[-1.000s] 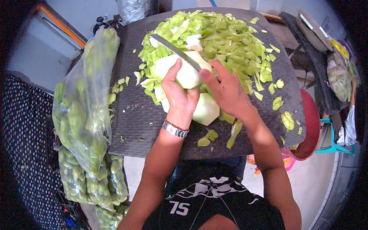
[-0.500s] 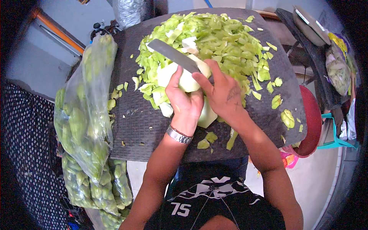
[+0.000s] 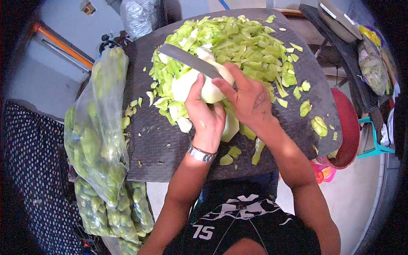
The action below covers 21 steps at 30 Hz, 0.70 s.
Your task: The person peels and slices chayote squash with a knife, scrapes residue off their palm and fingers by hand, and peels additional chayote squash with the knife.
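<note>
My left hand [image 3: 205, 111], wearing a metal watch, cups a pale peeled chayote [image 3: 210, 92] from below, its thumb lying along the side. A wide-bladed knife [image 3: 187, 58] is gripped in my right hand [image 3: 251, 97]; its handle is hidden by the fingers. The blade points up and left, across the top of the chayote. Below the hands, another pale peeled piece [image 3: 230, 126] rests on the dark woven tabletop [image 3: 170, 157]. Behind them spreads a big heap of green peelings [image 3: 250, 46].
Clear plastic bags of whole green chayotes [image 3: 91, 140] stand along the table's left edge. A red tub [image 3: 346, 127] and a teal stool [image 3: 374, 146] are at the right. Loose peels [image 3: 318, 126] lie near the right edge. A side table [image 3: 340, 55] holds bagged produce.
The whole view has shifted slightly. The blade lies a little further left over the chayote, and both hands keep nearly the same hold.
</note>
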Available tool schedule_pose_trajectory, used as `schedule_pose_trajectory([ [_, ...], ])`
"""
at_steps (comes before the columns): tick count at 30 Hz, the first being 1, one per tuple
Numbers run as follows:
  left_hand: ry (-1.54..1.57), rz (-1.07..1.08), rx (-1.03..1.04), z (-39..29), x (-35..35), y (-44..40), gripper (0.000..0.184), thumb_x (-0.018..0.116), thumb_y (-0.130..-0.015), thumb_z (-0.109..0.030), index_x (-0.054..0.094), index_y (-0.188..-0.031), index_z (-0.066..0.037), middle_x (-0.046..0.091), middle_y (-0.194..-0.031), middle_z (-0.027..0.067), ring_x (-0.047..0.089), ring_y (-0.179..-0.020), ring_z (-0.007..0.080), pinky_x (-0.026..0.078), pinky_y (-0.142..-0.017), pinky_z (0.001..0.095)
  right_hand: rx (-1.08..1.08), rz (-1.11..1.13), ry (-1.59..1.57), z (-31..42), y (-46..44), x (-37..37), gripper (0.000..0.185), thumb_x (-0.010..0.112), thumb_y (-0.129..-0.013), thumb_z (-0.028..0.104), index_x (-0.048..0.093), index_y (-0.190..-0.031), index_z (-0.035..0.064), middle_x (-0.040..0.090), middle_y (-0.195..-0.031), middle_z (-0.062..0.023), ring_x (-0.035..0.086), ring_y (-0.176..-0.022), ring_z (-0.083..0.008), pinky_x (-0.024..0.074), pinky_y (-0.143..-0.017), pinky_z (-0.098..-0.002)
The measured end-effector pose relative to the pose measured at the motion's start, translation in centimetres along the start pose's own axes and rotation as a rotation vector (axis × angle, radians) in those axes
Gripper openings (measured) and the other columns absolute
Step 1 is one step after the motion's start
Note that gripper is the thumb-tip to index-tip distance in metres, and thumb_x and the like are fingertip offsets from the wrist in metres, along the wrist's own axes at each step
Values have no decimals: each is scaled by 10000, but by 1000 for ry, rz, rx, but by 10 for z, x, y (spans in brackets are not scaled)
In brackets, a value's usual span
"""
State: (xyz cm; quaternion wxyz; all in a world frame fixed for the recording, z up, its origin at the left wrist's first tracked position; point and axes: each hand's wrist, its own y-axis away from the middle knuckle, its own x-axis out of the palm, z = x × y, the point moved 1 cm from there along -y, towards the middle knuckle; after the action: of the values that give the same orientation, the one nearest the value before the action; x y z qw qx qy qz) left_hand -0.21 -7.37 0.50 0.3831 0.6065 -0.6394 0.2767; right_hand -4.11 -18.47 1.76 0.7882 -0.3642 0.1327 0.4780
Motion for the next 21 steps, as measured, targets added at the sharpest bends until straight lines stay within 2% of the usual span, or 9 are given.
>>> schedule_pose_trajectory([
  [4, -116, 108, 131, 13, 1, 9, 427, 651, -960, -129, 588, -1352, 28, 676, -1282, 132, 667, -1139, 254, 521, -1028, 385, 193, -19, -244, -22, -14, 11, 523, 534, -1038, 549, 617, -1139, 43, 681, -855, -277, 657, -867, -532, 527, -744, -544],
  [7, -130, 78, 81, 4, 10, 8, 427, 657, -947, -117, 592, -1347, 18, 663, -1301, 133, 662, -1166, 274, 530, -1024, 418, 268, -24, -297, -35, -18, 6, 533, 498, -1058, 536, 599, -1123, 17, 681, -971, -296, 645, -950, -540, 522, -798, -528],
  [8, -50, -30, -28, -3, 14, 9, 440, 649, -938, -116, 579, -1356, 4, 658, -1304, 144, 660, -1180, 303, 534, -1029, 458, 269, -26, -300, -38, -19, 5, 532, 496, -1060, 531, 593, -1142, 14, 682, -979, -299, 647, -947, -543, 523, -807, -529],
  [9, -26, -3, -58, -5, 11, 1, 443, 616, -968, -217, 568, -1349, 3, 653, -1325, 166, 624, -1253, 341, 497, -1077, 534, 271, -28, -311, -40, -19, 6, 532, 494, -1062, 526, 586, -1162, 12, 684, -988, -301, 649, -944, -545, 524, -817, -530],
  [12, 41, 84, -198, -18, -5, -14, 509, 589, -979, -296, 520, -1402, -21, 640, -1339, 188, 609, -1261, 389, 496, -1060, 571, 430, 67, -120, -64, -26, -8, 529, 496, -1062, 514, 555, -1243, 21, 705, -984, -270, 713, -885, -454, 556, -734, -500],
  [15, 39, 133, -304, -31, -17, -24, 521, 533, -1003, -370, 513, -1419, -56, 632, -1346, 198, 602, -1262, 404, 481, -1068, 587, 645, 196, -252, -60, -25, -25, 556, 503, -1055, 532, 513, -1321, 44, 704, -882, -189, 713, -688, -283, 545, -557, -410],
  [16, 14, 144, -312, -35, -20, -31, 523, 511, -1012, -394, 518, -1421, -69, 629, -1349, 201, 602, -1261, 402, 474, -1077, 586, 624, 270, -470, -63, -23, -28, 567, 496, -1051, 569, 515, -1328, 74, 653, -772, -103, 593, -509, -135, 453, -425, -316],
  [19, 58, 203, -260, -46, -12, -36, 564, 472, -1029, -503, 533, -1429, -111, 629, -1350, 192, 606, -1252, 397, 426, -1113, 631, 741, 335, -759, -45, -23, -41, 528, 479, -1065, 567, 514, -1294, 92, 588, -684, -46, 445, -418, -98, 395, -408, -284],
  [21, 227, 312, -261, -54, -9, -37, 585, 471, -1029, -539, 542, -1427, -117, 630, -1352, 182, 604, -1253, 400, 411, -1121, 650, 759, 418, -865, -63, -24, -37, 529, 431, -1062, 613, 505, -1212, 111, 630, -683, -74, 497, -394, -127, 407, -377, -308],
])
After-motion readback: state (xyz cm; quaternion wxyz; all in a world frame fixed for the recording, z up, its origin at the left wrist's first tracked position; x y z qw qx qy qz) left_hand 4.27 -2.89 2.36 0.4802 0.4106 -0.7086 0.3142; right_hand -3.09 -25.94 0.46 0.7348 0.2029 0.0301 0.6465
